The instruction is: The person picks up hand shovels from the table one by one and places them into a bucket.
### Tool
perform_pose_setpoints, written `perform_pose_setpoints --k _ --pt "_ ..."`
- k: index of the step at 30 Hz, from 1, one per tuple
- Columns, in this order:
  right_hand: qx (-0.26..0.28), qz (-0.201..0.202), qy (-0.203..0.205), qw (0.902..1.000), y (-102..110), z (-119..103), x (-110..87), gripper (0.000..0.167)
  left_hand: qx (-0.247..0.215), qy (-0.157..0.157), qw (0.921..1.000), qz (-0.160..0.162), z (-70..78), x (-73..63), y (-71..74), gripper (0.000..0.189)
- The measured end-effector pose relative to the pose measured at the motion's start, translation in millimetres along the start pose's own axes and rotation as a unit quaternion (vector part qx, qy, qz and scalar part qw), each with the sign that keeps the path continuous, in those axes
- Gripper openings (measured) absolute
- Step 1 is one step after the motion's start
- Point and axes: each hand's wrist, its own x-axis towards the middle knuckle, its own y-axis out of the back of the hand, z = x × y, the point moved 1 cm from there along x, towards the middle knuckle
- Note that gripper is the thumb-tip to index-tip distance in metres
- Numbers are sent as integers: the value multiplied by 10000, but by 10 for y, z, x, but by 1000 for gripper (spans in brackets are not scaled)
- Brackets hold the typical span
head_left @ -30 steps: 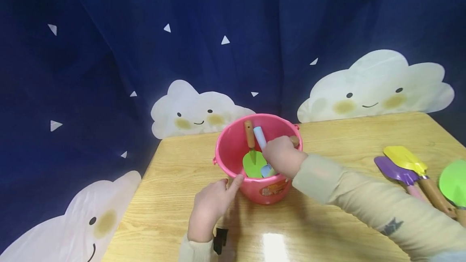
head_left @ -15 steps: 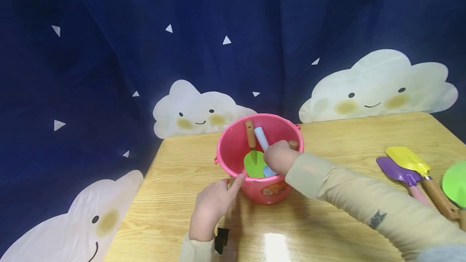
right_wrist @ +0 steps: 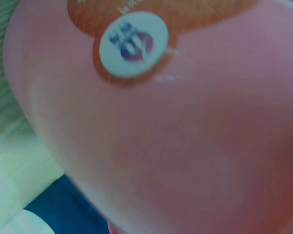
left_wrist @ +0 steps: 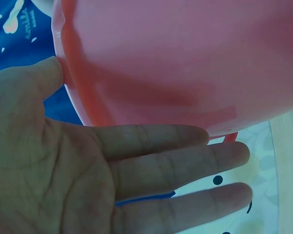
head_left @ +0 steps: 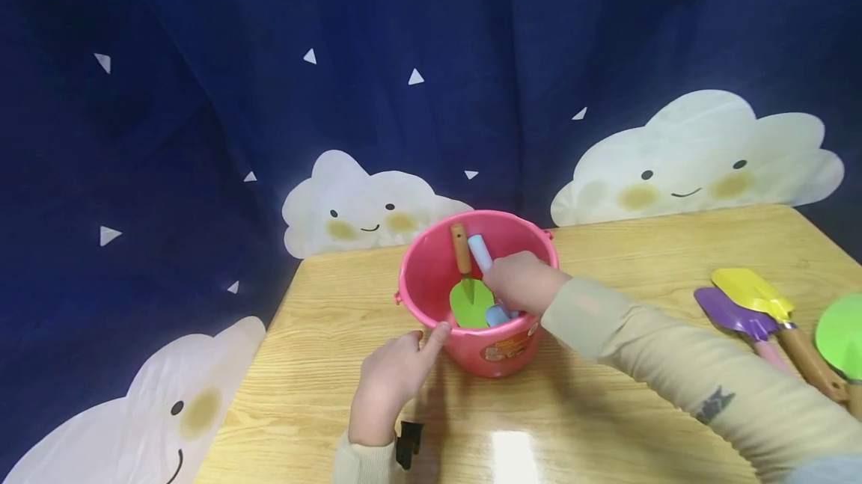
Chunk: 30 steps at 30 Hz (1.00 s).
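**Light-blue handle (head_left: pixel 480 252) just left of the right grip (head_left: pixel 525 283), inside the pink bucket (head_left: pixel 465 353)**

Watching through the head view. Right grip reaches over the bucket's near right side and down inside. Handle's bare end stands out beyond it, to the far left; long axis slants from there toward the near right and goes out of sight at the knuckles. So the handle runs in under the grip, and I judge any lift would turn on that slant. Fingers hidden: I cannot tell whether they pinch it. A light-blue piece (head_left: pixel 497 315) shows below the grip; whether it belongs to the same tool, I can't say. Right wrist view gives me only the bucket's outer wall.

Left grip (head_left: pixel 397 379): thumb touching the near left rim, fingers straight and spread along the outside, pinching nothing. The right is nearer the handle.

Close neighbour: green trowel (head_left: pixel 470 303), just left of the handle, its brown shaft end toward the far wall. My guess is that it could snag. Yellow spade (head_left: pixel 750 293) and purple spade (head_left: pixel 737 313) lie well apart, right on the tabletop (head_left: pixel 323 319).
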Motion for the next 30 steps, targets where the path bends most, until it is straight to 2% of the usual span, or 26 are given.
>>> perform_pose_setpoints --k 1,2,4,5,7,9,13,18,21,25,30 --pt "-565 19 462 9973 23 8 -1 14 -7 -8 10000 -5 -1 1 0 77" --pt "-1246 166 959 9874 44 15 1 14 -9 -17 10000 -10 -4 2 -2 77" --pt "-2272 560 1704 9572 93 25 -6 15 -19 -22 10000 -18 -9 4 -3 78" --pt "-2552 739 1914 9449 118 29 -12 15 -23 -29 10000 -19 -11 4 -3 78" --pt "-2732 993 2064 9343 169 44 -25 16 -36 -37 10000 -15 -18 4 -4 78" --pt "-2808 1195 2131 9281 217 68 -39 17 -43 -44 10000 -25 -24 4 -4 78" --pt "-2844 1465 2119 9234 304 132 -64 18 -49 -63 10000 -48 -31 3 -2 78" --pt "-2744 1756 1975 9246 392 222 -110 22 -79 -57 9999 -76 -31 3 -4 76" --pt "-2826 2047 1993 9157 439 295 -145 17 -101 -69 9999 -77 -29 4 -7 76" --pt "-2850 2274 1971 9101 499 407 -191 7 -103 -78 9999 -84 -22 6 -8 77" --pt "-2758 2244 1770 9177 558 584 -253 7 -64 -79 9999 -84 -13 7 -9 77"
